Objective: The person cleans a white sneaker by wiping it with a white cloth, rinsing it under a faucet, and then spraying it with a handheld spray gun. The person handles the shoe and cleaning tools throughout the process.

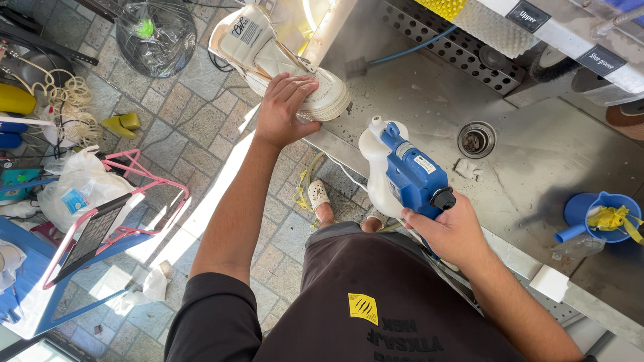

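Observation:
My left hand (285,107) grips a white high-top sneaker (275,57) by its toe, holding it over the left edge of a steel sink basin (537,167). My right hand (453,231) holds a blue handheld sprayer (412,174) with a white tank (376,167) by its handle. The sprayer's nozzle points up toward the sneaker, a short gap below the toe. The sneaker's sole faces right, toward the basin.
The basin has a round drain (476,139) and a perforated back wall with a blue hose (409,48). A blue cup with yellow cloth (604,214) stands at right. A pink rack (127,201), plastic bags (77,184) and clutter sit on the tiled floor at left.

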